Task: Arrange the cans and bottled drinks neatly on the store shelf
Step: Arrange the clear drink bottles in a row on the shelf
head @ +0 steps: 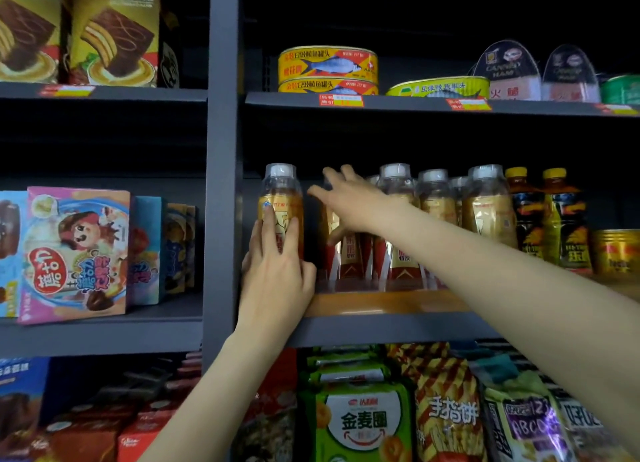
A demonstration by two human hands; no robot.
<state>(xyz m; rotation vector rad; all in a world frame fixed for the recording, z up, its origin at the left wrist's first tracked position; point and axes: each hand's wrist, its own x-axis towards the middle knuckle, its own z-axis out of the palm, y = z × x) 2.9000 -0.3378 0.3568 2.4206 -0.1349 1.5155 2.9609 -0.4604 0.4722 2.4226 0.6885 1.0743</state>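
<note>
A gold-labelled drink bottle [281, 198] with a white cap stands at the left end of the middle shelf [388, 326]. My left hand [277, 264] wraps around its lower half. My right hand [349, 201] reaches in beside it with fingers spread, in front of a second bottle [341, 253] of the same kind; its thumb goes down behind that bottle's side. Further right stand several more gold bottles [485, 205], then two dark bottles with yellow caps [543, 219] and a gold can [616, 252].
The shelf above carries yellow fish tins [327, 68], a green-yellow tin [438, 87] and ham packs [507, 73]. Snack bags [360, 423] fill the shelf below. A grey upright post [223, 149] separates the left bay with boxed snacks [74, 253].
</note>
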